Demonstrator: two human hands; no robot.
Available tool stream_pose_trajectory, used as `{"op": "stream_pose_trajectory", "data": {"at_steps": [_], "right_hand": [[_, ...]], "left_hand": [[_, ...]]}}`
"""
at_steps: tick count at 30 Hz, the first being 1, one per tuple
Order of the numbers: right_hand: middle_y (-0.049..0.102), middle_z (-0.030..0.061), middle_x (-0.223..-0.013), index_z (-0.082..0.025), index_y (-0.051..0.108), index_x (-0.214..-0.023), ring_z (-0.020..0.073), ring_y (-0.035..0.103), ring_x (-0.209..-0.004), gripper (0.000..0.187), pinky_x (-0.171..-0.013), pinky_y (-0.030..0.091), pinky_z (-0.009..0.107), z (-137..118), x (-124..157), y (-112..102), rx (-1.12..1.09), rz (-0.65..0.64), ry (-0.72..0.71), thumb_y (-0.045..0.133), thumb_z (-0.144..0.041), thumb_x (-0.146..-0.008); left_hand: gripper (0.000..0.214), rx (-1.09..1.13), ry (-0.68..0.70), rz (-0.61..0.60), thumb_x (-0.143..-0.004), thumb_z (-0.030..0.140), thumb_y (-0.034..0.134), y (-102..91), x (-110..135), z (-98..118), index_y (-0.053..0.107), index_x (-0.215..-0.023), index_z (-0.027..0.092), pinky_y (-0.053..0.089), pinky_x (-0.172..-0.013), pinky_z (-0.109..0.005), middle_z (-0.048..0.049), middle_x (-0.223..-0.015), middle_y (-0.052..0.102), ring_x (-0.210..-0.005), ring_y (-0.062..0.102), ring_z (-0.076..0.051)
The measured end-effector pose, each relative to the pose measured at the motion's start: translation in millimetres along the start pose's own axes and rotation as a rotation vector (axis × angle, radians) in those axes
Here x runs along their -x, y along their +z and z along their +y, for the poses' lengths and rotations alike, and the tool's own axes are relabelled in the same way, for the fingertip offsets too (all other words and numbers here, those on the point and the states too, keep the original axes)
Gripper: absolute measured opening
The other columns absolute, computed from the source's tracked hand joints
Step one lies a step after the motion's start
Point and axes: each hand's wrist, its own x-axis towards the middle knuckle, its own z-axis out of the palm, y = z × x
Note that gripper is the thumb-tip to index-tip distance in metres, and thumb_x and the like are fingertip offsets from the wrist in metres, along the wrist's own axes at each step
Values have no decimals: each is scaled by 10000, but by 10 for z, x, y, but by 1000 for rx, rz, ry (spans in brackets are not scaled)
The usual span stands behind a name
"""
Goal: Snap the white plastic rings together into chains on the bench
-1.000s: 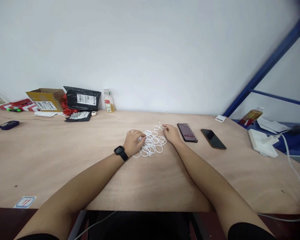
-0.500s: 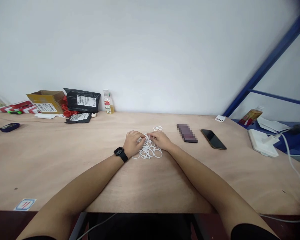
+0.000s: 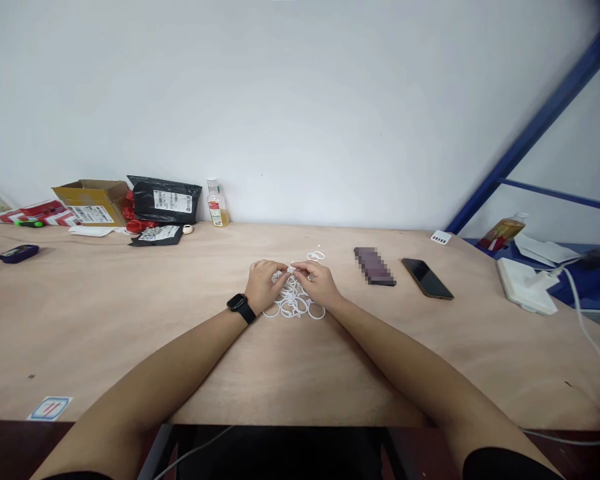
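A pile of white curtain rings [image 3: 293, 307] lies on the wooden table [image 3: 280, 373], several of them overlapping. At the pile's far side my left hand [image 3: 264, 281], with a black watch on its wrist, pinches one side of a small white curtain ring piece [image 3: 291, 269]. The fingers and thumb of my right hand [image 3: 319, 283] close on its other side. My fingertips almost meet there, so the ring's full shape is partly hidden. Beyond my right hand lie a couple of separate white rings [image 3: 315, 256].
To the right rest a pixelated phone-like object [image 3: 375, 267], a dark phone [image 3: 427, 279] and a white power strip [image 3: 526, 285]. Along the wall at left stand a cardboard box [image 3: 91, 202], a black parcel bag [image 3: 166, 201] and a drink bottle [image 3: 217, 203].
My hands have lifted slightly and come together at the fingertips, with the white piece now between them. The pile and other objects stay where they were.
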Motion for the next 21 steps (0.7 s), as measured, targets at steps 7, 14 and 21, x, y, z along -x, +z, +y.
{"op": "stream_pose_trajectory", "data": {"at_steps": [7, 14, 21], "right_hand": [[738, 42, -885, -239, 745, -953, 179, 668, -785, 177, -747, 527, 309, -42, 12, -24, -35, 0, -18, 605, -315, -876], [729, 38, -854, -226, 735, -916, 175, 659, -761, 163, -712, 516, 299, -46, 10, -43, -83, -36, -3, 604, -315, -876], [717, 34, -819, -199, 722, -861, 160, 648, -731, 146, -690, 505, 276, -50, 4, -86, -133, -81, -12, 617, -300, -860]], "left_hand": [[175, 21, 49, -5, -926, 362, 551, -20, -6, 20, 684, -927, 249, 401, -864, -390, -29, -897, 726, -887, 620, -199], [168, 42, 96, 15, -927, 347, 551, -38, -2, 38, 677, -930, 236, 411, -844, -374, -28, -886, 721, -874, 612, -189], [194, 46, 108, -38, -934, 349, 521, -52, 9, 53, 663, -883, 226, 410, -843, -380, -41, -882, 709, -877, 603, -196]]}}
